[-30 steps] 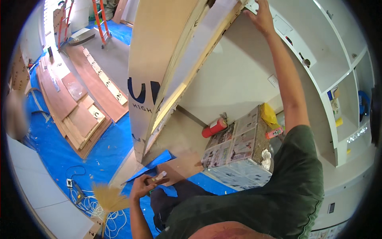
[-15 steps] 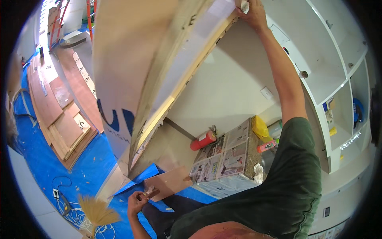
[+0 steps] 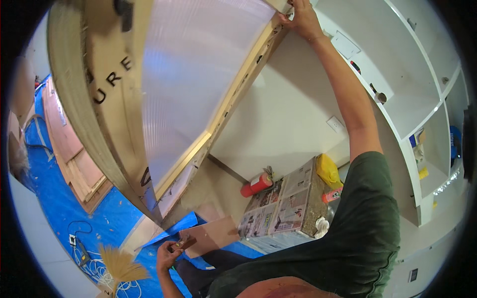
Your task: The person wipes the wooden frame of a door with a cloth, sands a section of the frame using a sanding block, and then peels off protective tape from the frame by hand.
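With my right hand point(image 3: 302, 22) raised, I grip the upper corner of a tall framed wooden panel point(image 3: 226, 119). A translucent ribbed sheet point(image 3: 194, 64) spans the inside of its frame, and the panel's lower end comes down near the blue floor covering. Low at the front, my left hand point(image 3: 169, 255) is closed round a small brown wooden piece point(image 3: 187, 242). Just beyond that hand lies a flat brown board point(image 3: 214, 236). What the right fingers press against at the corner is partly cut off by the picture's edge.
A red fire extinguisher point(image 3: 257, 185) stands beside a newspaper-covered box point(image 3: 278, 206) topped by a yellow bag point(image 3: 328, 170). White shelving point(image 3: 397, 64) rises on the right. Stacked boards point(image 3: 74, 154), a straw broom point(image 3: 121, 265) and coiled white cable point(image 3: 97, 273) lie on blue sheeting point(image 3: 109, 213).
The panel has turned, with its near edge swung left, so its ribbed sheet and inner frame now show widely. My right hand has shifted slightly left and down, still gripping the corner.
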A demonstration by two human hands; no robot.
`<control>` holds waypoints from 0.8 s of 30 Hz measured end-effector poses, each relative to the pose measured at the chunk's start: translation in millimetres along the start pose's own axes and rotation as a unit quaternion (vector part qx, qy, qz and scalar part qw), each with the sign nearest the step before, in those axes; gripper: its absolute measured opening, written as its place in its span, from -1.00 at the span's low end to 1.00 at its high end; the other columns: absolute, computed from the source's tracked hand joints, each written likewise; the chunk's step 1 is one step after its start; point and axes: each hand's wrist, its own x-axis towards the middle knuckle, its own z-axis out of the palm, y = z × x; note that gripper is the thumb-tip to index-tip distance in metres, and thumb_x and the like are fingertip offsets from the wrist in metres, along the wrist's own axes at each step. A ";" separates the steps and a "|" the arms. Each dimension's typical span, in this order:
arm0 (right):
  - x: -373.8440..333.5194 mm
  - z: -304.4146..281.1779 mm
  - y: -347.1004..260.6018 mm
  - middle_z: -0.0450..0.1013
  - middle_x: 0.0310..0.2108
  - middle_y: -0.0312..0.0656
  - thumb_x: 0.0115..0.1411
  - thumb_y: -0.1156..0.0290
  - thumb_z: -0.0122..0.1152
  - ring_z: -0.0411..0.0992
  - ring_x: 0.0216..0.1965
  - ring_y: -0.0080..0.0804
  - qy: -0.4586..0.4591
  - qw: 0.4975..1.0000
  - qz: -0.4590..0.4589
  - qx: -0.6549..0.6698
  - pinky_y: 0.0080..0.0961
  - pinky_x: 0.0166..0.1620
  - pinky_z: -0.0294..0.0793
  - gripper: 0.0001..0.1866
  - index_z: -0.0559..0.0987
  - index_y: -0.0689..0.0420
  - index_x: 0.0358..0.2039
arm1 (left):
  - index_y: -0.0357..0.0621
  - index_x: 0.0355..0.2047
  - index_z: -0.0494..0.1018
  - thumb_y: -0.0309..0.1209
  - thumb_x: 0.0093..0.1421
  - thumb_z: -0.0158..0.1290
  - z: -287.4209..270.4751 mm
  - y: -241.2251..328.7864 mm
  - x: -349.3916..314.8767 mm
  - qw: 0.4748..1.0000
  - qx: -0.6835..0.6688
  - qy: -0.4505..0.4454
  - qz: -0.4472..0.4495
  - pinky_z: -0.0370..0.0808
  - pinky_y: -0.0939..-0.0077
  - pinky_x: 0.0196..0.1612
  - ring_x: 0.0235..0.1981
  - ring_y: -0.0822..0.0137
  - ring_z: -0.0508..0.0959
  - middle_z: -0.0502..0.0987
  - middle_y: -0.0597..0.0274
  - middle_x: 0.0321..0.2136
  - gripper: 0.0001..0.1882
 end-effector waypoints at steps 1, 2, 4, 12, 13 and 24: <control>-2.4 -0.2 3.6 0.38 -0.09 0.08 0.00 0.35 0.46 0.41 -0.03 0.13 0.004 1.000 -0.004 -0.008 -0.10 0.04 0.47 -0.43 0.43 0.20 0.00 | -0.32 -0.16 0.59 -0.38 -0.09 0.41 6.3 1.0 0.3 1.000 0.009 0.006 -0.002 0.54 0.42 -0.19 -0.32 0.38 0.58 0.63 0.20 -0.33 -0.53; -5.1 0.0 5.5 0.38 -0.09 0.08 0.01 0.34 0.46 0.41 -0.03 0.13 0.010 1.000 -0.006 -0.015 -0.10 0.04 0.47 -0.43 0.43 0.20 0.00 | -0.32 -0.16 0.59 -0.38 -0.08 0.42 11.9 4.9 -0.7 1.000 -0.007 0.006 -0.001 0.54 0.43 -0.19 -0.31 0.39 0.59 0.63 0.20 -0.32 -0.53; -10.1 -2.0 11.5 0.39 -0.08 0.07 0.01 0.32 0.46 0.40 -0.01 0.13 0.022 0.999 -0.023 -0.014 -0.09 0.05 0.47 -0.40 0.43 0.20 0.04 | -0.33 -0.15 0.59 -0.37 -0.08 0.43 30.1 13.5 -3.2 0.999 -0.039 0.009 0.001 0.54 0.43 -0.18 -0.30 0.40 0.59 0.63 0.20 -0.31 -0.52; -19.0 11.9 29.4 0.32 0.08 0.14 0.11 0.23 0.40 0.35 0.15 0.18 0.037 0.998 -0.044 0.008 -0.10 0.22 0.44 -0.30 0.36 0.16 0.23 | -0.30 -0.12 0.60 -0.42 -0.04 0.43 77.4 85.8 -25.9 0.998 0.056 0.021 0.035 0.54 0.46 -0.18 -0.31 0.45 0.58 0.64 0.29 -0.35 -0.55; -25.3 14.4 33.9 0.32 0.07 0.14 0.12 0.23 0.39 0.35 0.15 0.18 0.043 0.998 -0.034 0.030 -0.10 0.21 0.44 -0.30 0.37 0.17 0.22 | -0.30 -0.12 0.59 -0.41 -0.04 0.43 79.4 88.9 -31.7 0.999 0.036 0.025 0.028 0.54 0.47 -0.20 -0.32 0.45 0.58 0.64 0.29 -0.35 -0.55; -26.1 13.5 23.3 0.41 -0.08 0.08 0.04 0.33 0.38 0.41 0.01 0.11 0.137 0.983 -0.033 0.117 -0.10 0.10 0.47 -0.43 0.46 0.25 0.05 | -0.29 -0.13 0.58 -0.45 -0.01 0.41 99.0 99.6 -79.9 0.996 -0.003 0.088 -0.018 0.53 0.53 -0.29 -0.38 0.49 0.57 0.63 0.29 -0.38 -0.58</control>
